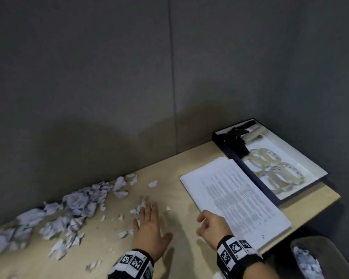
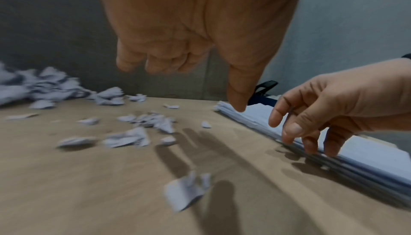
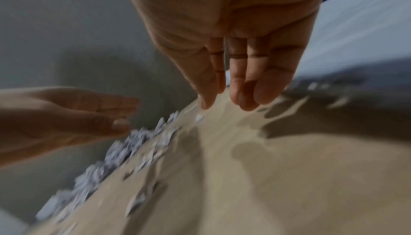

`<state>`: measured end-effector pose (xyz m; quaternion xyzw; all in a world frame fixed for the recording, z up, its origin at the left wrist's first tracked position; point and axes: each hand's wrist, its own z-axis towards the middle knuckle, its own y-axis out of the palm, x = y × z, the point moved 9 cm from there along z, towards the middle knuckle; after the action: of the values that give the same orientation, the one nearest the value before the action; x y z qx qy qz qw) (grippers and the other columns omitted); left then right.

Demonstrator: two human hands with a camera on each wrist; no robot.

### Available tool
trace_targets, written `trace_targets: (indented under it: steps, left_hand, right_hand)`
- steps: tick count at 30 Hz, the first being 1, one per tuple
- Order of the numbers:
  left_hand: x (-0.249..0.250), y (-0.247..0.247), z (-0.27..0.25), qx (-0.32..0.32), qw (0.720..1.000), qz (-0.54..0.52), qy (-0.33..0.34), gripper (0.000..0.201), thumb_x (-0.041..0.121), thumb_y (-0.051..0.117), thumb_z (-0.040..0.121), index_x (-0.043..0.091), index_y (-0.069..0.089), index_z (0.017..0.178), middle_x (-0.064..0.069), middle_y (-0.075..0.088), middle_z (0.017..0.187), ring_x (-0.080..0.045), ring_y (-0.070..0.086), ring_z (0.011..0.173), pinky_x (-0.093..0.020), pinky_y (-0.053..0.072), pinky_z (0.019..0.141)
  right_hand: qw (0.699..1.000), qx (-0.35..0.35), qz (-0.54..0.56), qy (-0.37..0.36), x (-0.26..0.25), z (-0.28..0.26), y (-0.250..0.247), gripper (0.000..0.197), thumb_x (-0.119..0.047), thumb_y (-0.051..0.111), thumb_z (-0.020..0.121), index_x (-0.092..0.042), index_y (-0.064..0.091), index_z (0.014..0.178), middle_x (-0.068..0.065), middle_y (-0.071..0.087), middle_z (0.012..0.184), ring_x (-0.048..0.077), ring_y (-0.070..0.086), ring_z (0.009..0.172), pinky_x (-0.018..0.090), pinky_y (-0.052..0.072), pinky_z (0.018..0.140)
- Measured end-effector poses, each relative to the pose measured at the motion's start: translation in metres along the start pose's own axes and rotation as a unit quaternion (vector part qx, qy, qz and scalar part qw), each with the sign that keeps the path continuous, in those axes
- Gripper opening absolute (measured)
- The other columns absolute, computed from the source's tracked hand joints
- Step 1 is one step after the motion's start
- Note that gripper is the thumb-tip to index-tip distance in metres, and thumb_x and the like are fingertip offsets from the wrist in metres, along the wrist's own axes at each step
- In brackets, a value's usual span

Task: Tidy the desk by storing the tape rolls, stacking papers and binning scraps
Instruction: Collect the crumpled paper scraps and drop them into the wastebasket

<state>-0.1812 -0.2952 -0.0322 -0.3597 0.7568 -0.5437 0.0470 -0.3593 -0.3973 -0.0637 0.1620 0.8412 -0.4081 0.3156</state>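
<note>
A neat stack of printed papers [image 1: 236, 200] lies on the wooden desk [image 1: 177, 256], right of centre. Behind it a dark box [image 1: 228, 146] holds several clear tape rolls [image 1: 270, 164]. Torn and crumpled paper scraps [image 1: 75, 206] are heaped along the left back edge, with small bits [image 1: 137, 208] scattered nearer. My left hand [image 1: 149, 224] hovers flat, fingers straight, over the small bits and holds nothing. My right hand [image 1: 212, 224] hangs with loosely bent fingers at the stack's near left edge [image 2: 311, 151], empty. The wrist views are blurred.
A grey bin [image 1: 318, 258] with crumpled paper inside stands off the desk's right front corner. Grey partition walls [image 1: 109, 77] close the desk behind and to the right. A black tool [image 1: 240, 127] lies at the far end of the box.
</note>
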Motion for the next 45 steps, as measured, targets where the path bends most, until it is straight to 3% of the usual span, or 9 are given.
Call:
trace_targets:
  steps: [5,9,15,21,24,31,36,40,45]
  left_hand:
    - [-0.083,-0.009,-0.013,-0.02,0.997,-0.007,-0.068,0.099,0.047,0.055,0.087,0.015,-0.015,0.149,-0.004,-0.017,0.158,-0.025,-0.009,0.147,-0.046,0.006,0.117]
    - [-0.141,-0.017,-0.02,-0.008,0.994,-0.031,-0.105,0.095,0.043,0.053,0.088,0.015,-0.014,0.15,-0.006,-0.016,0.158,-0.026,-0.006,0.147,-0.046,0.009,0.117]
    - [-0.214,-0.036,-0.033,0.056,0.985,-0.061,-0.155,0.09,0.039,0.052,0.088,0.016,-0.007,0.151,-0.004,-0.011,0.159,-0.024,0.0,0.147,-0.045,0.014,0.117]
    - [-0.271,-0.053,-0.044,0.128,0.964,-0.117,-0.203,0.071,0.041,0.045,0.09,0.019,0.014,0.15,-0.004,0.039,0.143,-0.021,0.044,0.128,-0.037,0.039,0.104]
    - [-0.291,-0.062,-0.045,0.15,0.957,-0.112,-0.222,0.064,0.04,0.046,0.091,0.021,0.022,0.148,-0.006,0.047,0.133,-0.024,0.049,0.119,-0.034,0.044,0.097]
    - [-0.354,-0.097,-0.019,0.202,0.93,-0.096,-0.292,0.073,0.056,0.053,0.085,0.018,0.031,0.143,-0.012,0.033,0.146,-0.032,0.039,0.129,-0.042,0.039,0.104]
    - [-0.411,-0.116,-0.001,0.195,0.903,-0.101,-0.37,0.098,0.067,0.058,0.075,0.016,0.017,0.148,-0.016,0.017,0.154,-0.036,0.029,0.136,-0.05,0.04,0.102]
    - [-0.441,-0.122,0.013,0.195,0.889,-0.118,-0.397,0.099,0.064,0.065,0.069,0.025,0.016,0.147,-0.013,0.013,0.153,-0.038,0.026,0.135,-0.052,0.037,0.101]
    - [-0.454,-0.119,0.052,0.16,0.903,-0.128,-0.379,0.102,0.082,0.051,0.063,0.037,0.011,0.146,-0.01,0.017,0.152,-0.04,0.025,0.135,-0.054,0.031,0.107]
  right_hand:
    - [0.995,-0.069,-0.067,-0.021,-0.039,0.005,0.067,0.029,-0.019,0.071,0.073,-0.03,0.053,0.093,-0.006,0.059,0.082,0.014,0.058,0.07,0.024,0.052,0.07]
    - [0.989,-0.085,-0.107,-0.048,-0.073,0.013,0.102,0.035,-0.021,0.07,0.075,-0.027,0.056,0.107,-0.003,0.06,0.098,0.015,0.062,0.09,0.023,0.052,0.077]
    - [0.985,-0.096,-0.112,-0.088,-0.122,0.021,0.146,0.032,-0.016,0.07,0.076,-0.031,0.053,0.098,-0.001,0.058,0.1,0.019,0.062,0.09,0.029,0.055,0.079]
    - [0.976,-0.102,-0.14,-0.133,-0.161,0.036,0.174,0.037,-0.02,0.071,0.073,-0.029,0.056,0.105,0.0,0.057,0.105,0.018,0.06,0.094,0.035,0.055,0.083]
    - [0.971,-0.11,-0.156,-0.145,-0.183,0.054,0.186,0.033,-0.02,0.066,0.079,-0.027,0.054,0.11,-0.001,0.054,0.113,0.018,0.059,0.099,0.033,0.052,0.087]
    - [0.952,-0.114,-0.184,-0.216,-0.254,0.095,0.212,0.044,-0.016,0.056,0.083,-0.025,0.051,0.126,0.007,0.057,0.124,0.027,0.057,0.109,0.034,0.05,0.091]
    - [0.943,-0.117,-0.193,-0.246,-0.291,0.119,0.232,0.048,-0.033,0.062,0.086,-0.029,0.047,0.131,0.005,0.043,0.136,0.026,0.051,0.118,0.034,0.045,0.098]
    - [0.932,-0.154,-0.203,-0.257,-0.302,0.123,0.253,0.063,-0.042,0.066,0.083,-0.035,0.037,0.138,0.005,0.03,0.147,0.027,0.037,0.132,0.035,0.038,0.106]
    - [0.912,-0.178,-0.264,-0.261,-0.313,0.124,0.279,0.075,-0.068,0.059,0.074,-0.048,0.025,0.138,0.001,0.021,0.147,0.031,0.019,0.138,0.044,0.028,0.112]
